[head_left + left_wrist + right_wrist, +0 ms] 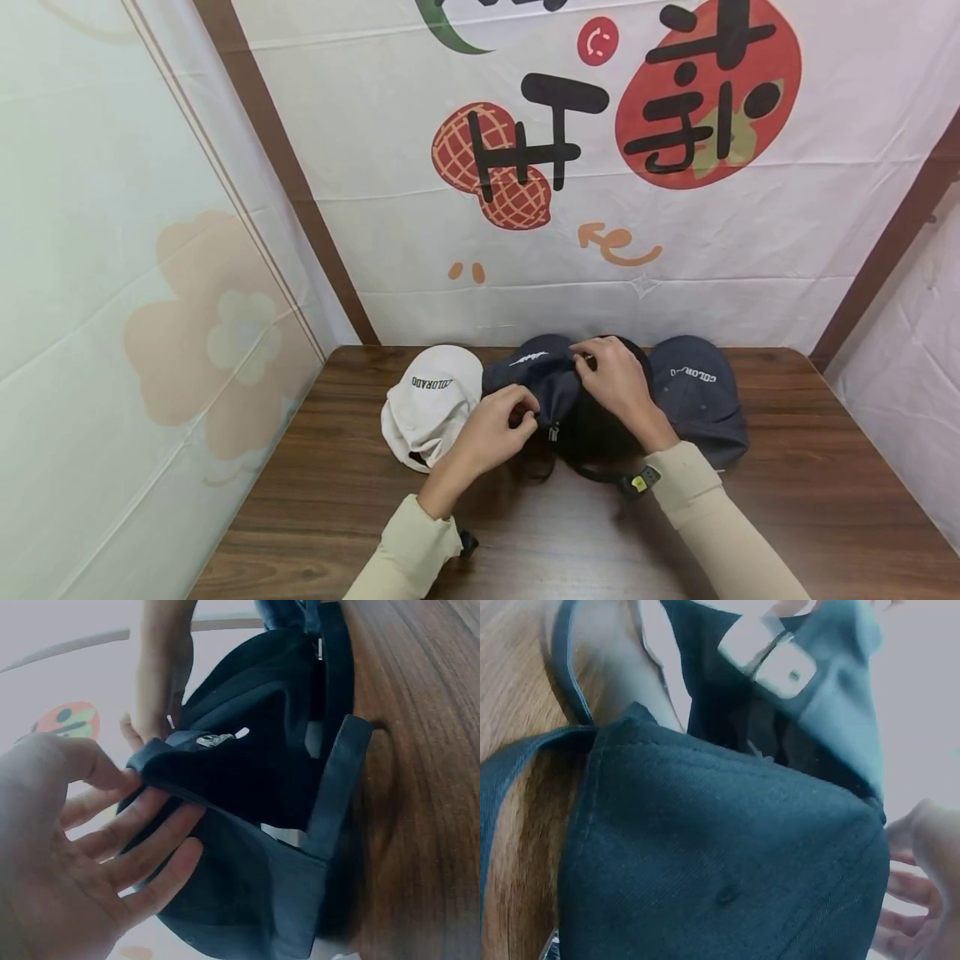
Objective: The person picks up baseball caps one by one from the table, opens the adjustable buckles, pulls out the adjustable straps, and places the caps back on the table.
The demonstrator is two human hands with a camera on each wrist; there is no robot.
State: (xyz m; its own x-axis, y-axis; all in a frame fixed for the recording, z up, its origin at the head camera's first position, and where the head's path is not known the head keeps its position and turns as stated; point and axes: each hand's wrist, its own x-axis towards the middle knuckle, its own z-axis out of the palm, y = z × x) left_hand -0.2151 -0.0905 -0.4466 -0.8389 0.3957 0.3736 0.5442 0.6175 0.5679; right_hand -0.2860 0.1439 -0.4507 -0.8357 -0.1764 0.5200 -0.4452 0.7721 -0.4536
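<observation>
A navy baseball cap (531, 371) with a white emblem lies between the two hands, its open underside and strap facing the front. My left hand (498, 425) is at its near left part; in the left wrist view thumb and index finger pinch at the cap's edge, the other fingers lying against the fabric. My right hand (615, 375) reaches over a black cap (600, 429), fingertips at the border with the navy cap, thumb and index finger apart. In the right wrist view a dark cap (727, 847) fills the foreground and partly hides the right hand's fingers (907, 900).
To the left sits a white cap (431, 400) lettered COLORADO; a dark blue cap (697, 396) with the same word stands at the right end. All form a row along the back of the wooden table (300, 500), before a printed cloth wall (390, 208).
</observation>
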